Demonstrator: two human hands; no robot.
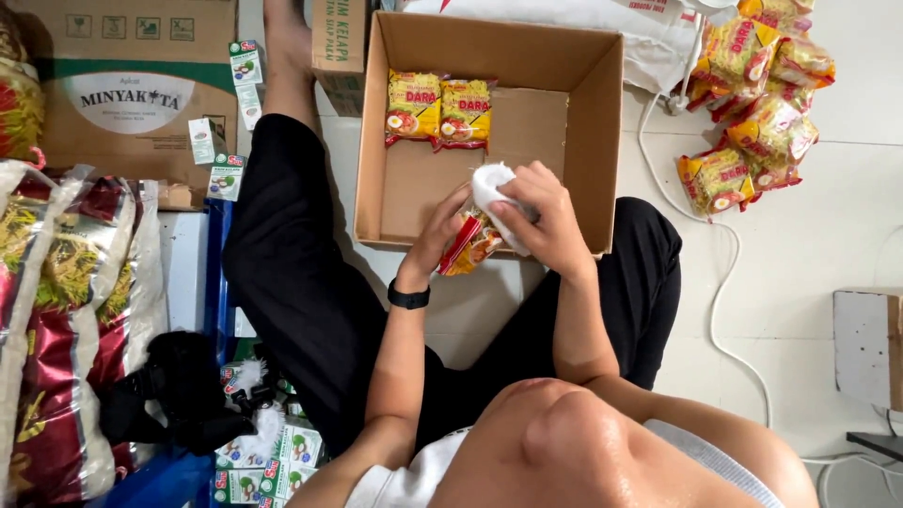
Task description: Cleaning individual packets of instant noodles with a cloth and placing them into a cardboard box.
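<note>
The left hand (pixel 440 235) is gripping a yellow-and-red noodle packet (pixel 470 246), fingers curled around its edge. The right hand (pixel 546 224) is pressing a white cloth (pixel 491 186) against the packet, fingers closed on the cloth. Both are hovering over the near rim of an open cardboard box (pixel 583 141), which is holding two more packets (pixel 440 111).

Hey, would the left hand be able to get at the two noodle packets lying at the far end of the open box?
Probably yes. The box is open on top with nothing over the two noodle packets, but the left hand holds a packet at the near edge, beside the right hand with its white cloth.
</note>
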